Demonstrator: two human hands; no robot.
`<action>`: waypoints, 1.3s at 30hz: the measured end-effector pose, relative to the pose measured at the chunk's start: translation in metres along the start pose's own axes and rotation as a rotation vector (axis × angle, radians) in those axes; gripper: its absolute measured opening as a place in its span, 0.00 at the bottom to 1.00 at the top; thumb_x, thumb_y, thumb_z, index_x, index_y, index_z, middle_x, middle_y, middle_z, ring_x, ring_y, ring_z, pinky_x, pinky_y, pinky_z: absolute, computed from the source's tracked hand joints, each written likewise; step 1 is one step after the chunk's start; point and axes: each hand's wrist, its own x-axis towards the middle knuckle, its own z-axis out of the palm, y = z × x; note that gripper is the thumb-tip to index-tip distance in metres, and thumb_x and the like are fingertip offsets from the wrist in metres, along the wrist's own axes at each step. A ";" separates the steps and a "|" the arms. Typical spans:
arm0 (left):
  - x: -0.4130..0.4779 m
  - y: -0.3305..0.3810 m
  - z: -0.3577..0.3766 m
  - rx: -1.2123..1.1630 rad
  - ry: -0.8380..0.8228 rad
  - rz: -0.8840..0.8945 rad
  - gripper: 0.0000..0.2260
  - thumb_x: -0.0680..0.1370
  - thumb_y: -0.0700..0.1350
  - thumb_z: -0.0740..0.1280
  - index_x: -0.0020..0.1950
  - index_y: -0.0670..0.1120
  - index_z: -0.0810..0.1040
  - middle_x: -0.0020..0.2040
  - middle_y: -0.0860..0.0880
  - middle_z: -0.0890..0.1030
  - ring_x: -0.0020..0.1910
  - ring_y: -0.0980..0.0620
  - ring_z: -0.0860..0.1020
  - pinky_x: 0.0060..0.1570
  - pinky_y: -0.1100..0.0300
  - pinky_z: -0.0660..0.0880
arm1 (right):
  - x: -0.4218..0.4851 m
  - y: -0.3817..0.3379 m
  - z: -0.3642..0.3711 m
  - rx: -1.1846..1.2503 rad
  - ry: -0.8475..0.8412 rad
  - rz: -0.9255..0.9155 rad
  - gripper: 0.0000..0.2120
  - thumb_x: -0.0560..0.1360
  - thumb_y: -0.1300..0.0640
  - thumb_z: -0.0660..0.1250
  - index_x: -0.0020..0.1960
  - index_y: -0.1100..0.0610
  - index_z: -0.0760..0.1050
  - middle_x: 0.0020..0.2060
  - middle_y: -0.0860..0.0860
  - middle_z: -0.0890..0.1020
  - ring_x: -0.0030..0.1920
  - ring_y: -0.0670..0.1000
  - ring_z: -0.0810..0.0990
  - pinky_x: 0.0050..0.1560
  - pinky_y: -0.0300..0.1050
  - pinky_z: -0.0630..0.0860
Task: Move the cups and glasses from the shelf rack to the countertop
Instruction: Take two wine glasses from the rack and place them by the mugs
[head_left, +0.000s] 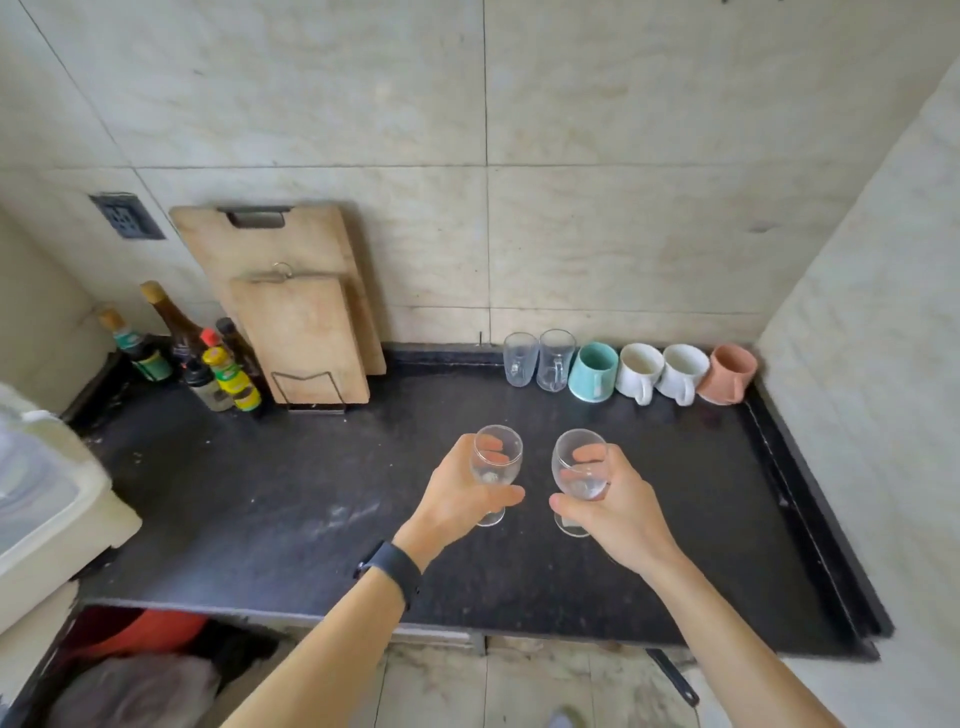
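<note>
My left hand (462, 493) grips a clear stemmed wine glass (496, 452) by its bowl, upright over the middle of the black countertop (291, 493). My right hand (610, 506) grips a second wine glass (577, 462) the same way, just to its right. Whether either foot touches the counter I cannot tell. Along the back wall stands a row: two clear glass mugs (537, 359), a teal mug (594, 371), two white mugs (662, 372) and a salmon mug (727, 373). The shelf rack is out of view.
Two wooden cutting boards (298, 306) lean on the wall in a wire stand at back left. Several sauce bottles (208, 364) cluster left of them. A white appliance (47, 499) sits at the counter's left end. Tiled walls close the back and right sides.
</note>
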 end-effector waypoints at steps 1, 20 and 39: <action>0.009 -0.001 0.004 0.000 0.006 -0.020 0.23 0.66 0.45 0.78 0.56 0.56 0.73 0.51 0.53 0.80 0.50 0.51 0.80 0.51 0.53 0.79 | 0.011 0.003 -0.003 -0.003 -0.015 0.015 0.24 0.72 0.56 0.77 0.63 0.48 0.72 0.56 0.41 0.79 0.43 0.39 0.81 0.34 0.26 0.72; 0.202 -0.008 0.151 0.131 -0.274 -0.242 0.28 0.70 0.42 0.77 0.65 0.50 0.68 0.54 0.51 0.78 0.43 0.60 0.78 0.33 0.69 0.72 | 0.168 0.123 -0.066 0.055 0.119 0.428 0.27 0.72 0.58 0.77 0.67 0.52 0.68 0.56 0.48 0.77 0.45 0.44 0.78 0.38 0.32 0.69; 0.322 0.053 0.384 0.187 -0.257 -0.070 0.28 0.67 0.47 0.77 0.65 0.57 0.73 0.59 0.53 0.79 0.57 0.52 0.77 0.55 0.59 0.74 | 0.290 0.266 -0.227 0.169 0.431 0.431 0.32 0.68 0.59 0.80 0.69 0.51 0.72 0.63 0.51 0.80 0.60 0.54 0.80 0.61 0.50 0.77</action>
